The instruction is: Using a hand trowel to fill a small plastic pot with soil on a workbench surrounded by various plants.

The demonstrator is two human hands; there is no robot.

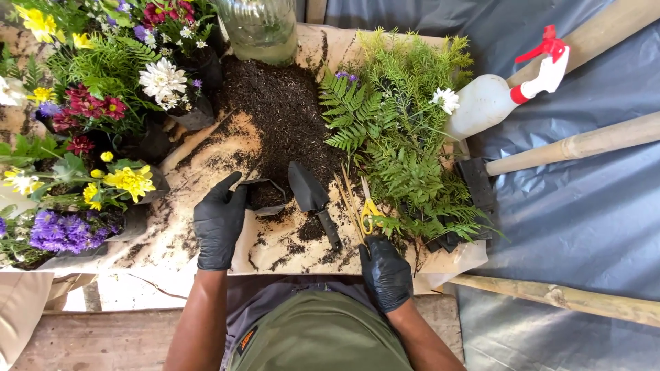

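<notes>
Both my hands wear black gloves. My left hand (218,220) grips the rim of a small black plastic grow bag (265,194) part filled with dark soil. A black hand trowel (313,199) lies just right of the bag, blade toward the soil heap (278,110). My right hand (385,271) rests near the table's front edge, fingers curled, close to yellow-handled scissors (370,214) and some thin sticks (348,203). Whether it grips anything is unclear.
Potted flowers (89,103) in yellow, white, red and purple crowd the left side. Fern and green foliage (405,137) lie on the right. A white spray bottle (509,93) with a red trigger, a clear jar (260,27) and bamboo poles (584,141) are around.
</notes>
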